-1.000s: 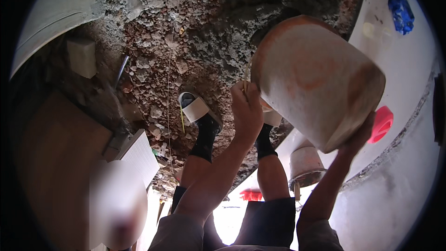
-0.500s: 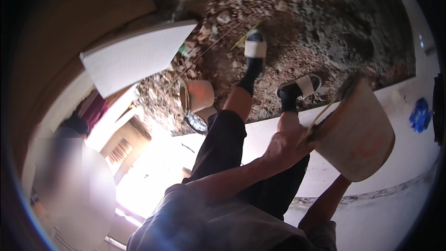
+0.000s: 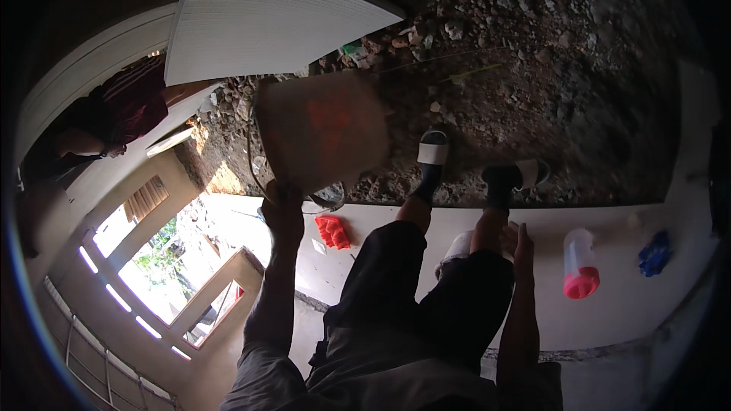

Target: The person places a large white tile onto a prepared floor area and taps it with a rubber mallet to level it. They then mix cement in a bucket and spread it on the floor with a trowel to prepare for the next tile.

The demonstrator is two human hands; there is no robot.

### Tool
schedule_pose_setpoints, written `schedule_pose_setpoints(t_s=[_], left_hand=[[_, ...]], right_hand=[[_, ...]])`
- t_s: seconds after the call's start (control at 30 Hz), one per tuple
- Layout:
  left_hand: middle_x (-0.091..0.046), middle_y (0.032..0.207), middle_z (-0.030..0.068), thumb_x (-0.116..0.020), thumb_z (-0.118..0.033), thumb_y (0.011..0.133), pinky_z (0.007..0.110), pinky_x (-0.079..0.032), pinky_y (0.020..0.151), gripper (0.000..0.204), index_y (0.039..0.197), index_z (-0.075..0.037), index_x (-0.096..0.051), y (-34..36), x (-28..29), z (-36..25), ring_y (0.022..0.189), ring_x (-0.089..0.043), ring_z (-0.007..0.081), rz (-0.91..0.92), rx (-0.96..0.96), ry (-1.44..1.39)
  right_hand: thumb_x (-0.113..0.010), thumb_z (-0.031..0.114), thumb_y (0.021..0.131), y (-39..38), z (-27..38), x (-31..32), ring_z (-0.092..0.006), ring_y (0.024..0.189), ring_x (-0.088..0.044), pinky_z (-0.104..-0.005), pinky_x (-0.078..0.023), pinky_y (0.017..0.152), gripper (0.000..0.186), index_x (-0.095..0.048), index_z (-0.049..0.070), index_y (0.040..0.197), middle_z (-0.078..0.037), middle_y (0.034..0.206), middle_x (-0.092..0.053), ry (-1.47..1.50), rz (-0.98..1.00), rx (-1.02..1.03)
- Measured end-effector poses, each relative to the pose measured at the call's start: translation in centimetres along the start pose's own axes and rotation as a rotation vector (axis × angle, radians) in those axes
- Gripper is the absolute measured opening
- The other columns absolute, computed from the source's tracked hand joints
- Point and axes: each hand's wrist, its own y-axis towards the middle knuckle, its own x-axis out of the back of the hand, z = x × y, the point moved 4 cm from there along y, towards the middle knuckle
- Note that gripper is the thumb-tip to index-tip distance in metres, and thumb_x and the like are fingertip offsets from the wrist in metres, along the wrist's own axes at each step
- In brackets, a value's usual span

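My left hand [image 3: 283, 204] is closed at the lower edge of a worn grey bucket [image 3: 324, 129] with reddish stains, held out to the left above the rubble. A thin wire handle [image 3: 251, 154] curves down the bucket's left side. Behind the bucket, part of a round rim [image 3: 329, 196] shows near the ground; the rest is hidden. By my right knee, my right hand [image 3: 519, 243] holds nothing, its fingers stretched out. Next to that knee is a whitish rounded thing [image 3: 454, 250], mostly hidden by my leg.
My feet stand on dark rubble [image 3: 525, 91]. A white panel [image 3: 266, 27] leans at far left, near a person [image 3: 137, 106] in maroon. On the pale ledge [image 3: 533, 320] lie a red crumpled bag [image 3: 333, 232], a clear jug with pink lid [image 3: 580, 262] and a blue crumpled bag [image 3: 655, 253].
The bucket has swung from my right across to the left in my left hand. My right hand has come away from it. My view has turned, bringing the red bag and jug into sight.
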Motion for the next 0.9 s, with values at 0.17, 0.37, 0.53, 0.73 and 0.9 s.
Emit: schedule_pose_setpoints(t_s=[0.17,0.37,0.53,0.73,0.9], left_hand=[[-0.061,0.078,0.0174,-0.061,-0.024,0.089,0.045,-0.046,0.064,0.022,0.098,-0.003,-0.056,11.0,0.1,13.7,0.073,-0.06,0.0369,-0.143,-0.232,0.406],[-0.063,0.082,0.0208,-0.063,-0.037,0.085,0.051,-0.047,0.068,0.035,0.093,-0.005,-0.055,17.0,-10.1,25.6,0.082,-0.061,0.043,0.253,-0.016,0.636],[-0.064,0.081,0.0195,-0.069,-0.045,0.078,0.051,-0.046,0.074,0.045,0.094,-0.006,-0.054,11.9,-16.9,27.9,0.082,-0.062,0.0414,0.206,-0.117,0.613],[-0.065,0.077,0.0161,-0.066,-0.038,0.08,0.052,-0.044,0.072,0.035,0.088,-0.007,-0.051,12.7,-15.8,30.4,0.078,-0.064,0.0377,0.15,-0.104,0.618],[-0.064,0.071,0.0154,-0.068,-0.033,0.083,0.041,-0.044,0.051,0.04,0.107,-0.004,-0.059,17.5,-7.4,33.2,0.061,-0.061,0.0309,0.176,0.116,0.666]], right_hand=[[-0.037,0.048,0.098,-1.8,-5.3,-0.6,-0.0243,0.106,-0.06,-0.0344,-0.046,0.09,0.062,-0.052,-0.004,0.127,-0.018,0.12,-0.061,-0.133,-0.162,-0.127],[-0.044,0.042,0.097,-1.6,-5.6,-3.8,-0.0244,0.1,-0.061,-0.035,-0.046,0.089,0.052,-0.058,-0.004,0.118,-0.018,0.109,-0.065,-0.237,-0.192,-0.081],[-0.047,0.037,0.096,-1.2,-5.3,-5.3,-0.0225,0.093,-0.064,-0.0334,-0.048,0.085,0.046,-0.06,-0.004,0.114,-0.016,0.102,-0.067,-0.306,-0.25,-0.036],[-0.05,0.031,0.095,-1.2,-4.5,-6.9,-0.0224,0.086,-0.066,-0.0333,-0.05,0.08,0.039,-0.061,-0.004,0.11,-0.015,0.097,-0.068,-0.465,-0.27,0.01],[-0.051,0.027,0.094,-1.6,-3.1,-7.9,-0.0239,0.087,-0.066,-0.0331,-0.05,0.08,0.036,-0.061,-0.004,0.11,-0.016,0.094,-0.067,-0.493,-0.24,0.014]])
